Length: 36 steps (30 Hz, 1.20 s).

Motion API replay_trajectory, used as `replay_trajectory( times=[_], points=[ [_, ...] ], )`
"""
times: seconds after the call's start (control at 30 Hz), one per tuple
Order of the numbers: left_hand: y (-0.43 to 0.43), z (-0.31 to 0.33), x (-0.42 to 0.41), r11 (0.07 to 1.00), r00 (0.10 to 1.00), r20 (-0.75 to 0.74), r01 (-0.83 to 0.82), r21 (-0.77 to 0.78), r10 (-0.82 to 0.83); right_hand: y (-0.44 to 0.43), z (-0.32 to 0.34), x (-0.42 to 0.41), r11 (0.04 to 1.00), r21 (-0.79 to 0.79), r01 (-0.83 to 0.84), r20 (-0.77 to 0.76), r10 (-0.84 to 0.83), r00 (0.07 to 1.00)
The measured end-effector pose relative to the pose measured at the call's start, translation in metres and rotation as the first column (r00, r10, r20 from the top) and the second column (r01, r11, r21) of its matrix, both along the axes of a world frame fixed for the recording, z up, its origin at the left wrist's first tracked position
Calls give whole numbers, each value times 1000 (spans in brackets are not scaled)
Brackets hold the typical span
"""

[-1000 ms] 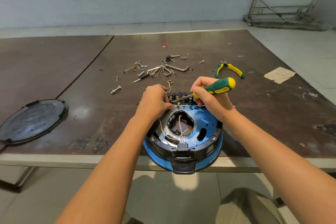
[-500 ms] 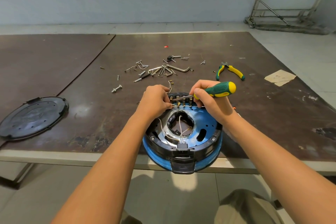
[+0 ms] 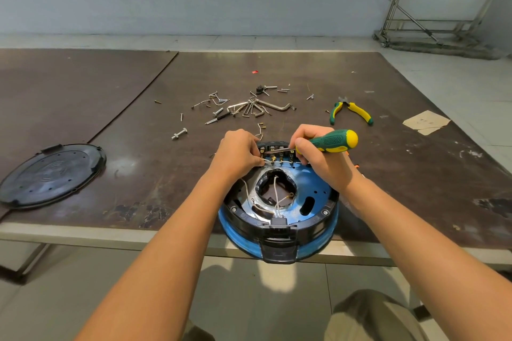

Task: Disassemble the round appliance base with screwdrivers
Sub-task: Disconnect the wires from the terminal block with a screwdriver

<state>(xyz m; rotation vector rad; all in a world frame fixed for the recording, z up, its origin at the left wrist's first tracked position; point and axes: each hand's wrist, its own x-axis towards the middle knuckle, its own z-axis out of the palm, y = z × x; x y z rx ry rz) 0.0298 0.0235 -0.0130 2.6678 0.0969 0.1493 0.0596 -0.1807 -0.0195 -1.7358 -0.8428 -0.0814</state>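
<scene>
Round blue-and-black plastic appliance base (image 3: 279, 220) overhangs the near edge of the brown table (image 3: 138, 174), right hand (image 3: 324, 166) gripping a green-yellow screwdriver (image 3: 331, 142) at its far-rim terminal screws (image 3: 278, 157), left hand (image 3: 238, 155) pinching a white wire (image 3: 267, 163); next probably needs steady turning

round appliance base (image 3: 318, 194): blue, black rim
screwdriver (image 3: 331, 141): green handle, yellow cap
pliers (image 3: 350, 111): yellow and green grips
round cover (image 3: 52, 174): black
table (image 3: 110, 108): dark brown
paper scrap (image 3: 425, 122): tan
</scene>
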Motion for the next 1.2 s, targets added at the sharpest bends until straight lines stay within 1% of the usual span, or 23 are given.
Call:
replay_trajectory(
  times=[0.13,0.2,0.3,0.43,0.67,0.83,0.93,1.03,1.2],
  points=[
    [0,0,-1,1000,1000,9,22,4,-22,1,1,-2,999,-45,18,22,-17,1000],
    [0,0,-1,1000,999,14,28,6,-28,2,2,-1,999,-12,38,-30,-38,999],
    [0,0,-1,999,999,8,32,9,-32,4,5,0,996,56,69,-152,-60,987],
    [0,0,-1,1000,1000,3,26,-10,-26,6,5,3,988,88,124,-255,-98,962],
    [0,0,-1,999,1000,13,18,-26,-18,12,6,8,967,115,226,-352,-173,920],
    [-1,0,-2,999,1000,11,17,-36,-17,15,9,11,947,101,305,-470,-225,854],
    [-1,1,-2,999,1000,13,14,-43,-14,17,12,13,939,102,327,-542,-223,810],
    [0,0,-2,999,1000,14,18,-49,-17,18,14,12,935,115,335,-581,-210,786],
    [-1,0,-2,998,1000,12,17,-60,-16,18,16,11,932,120,342,-608,-203,767]
  ],
)
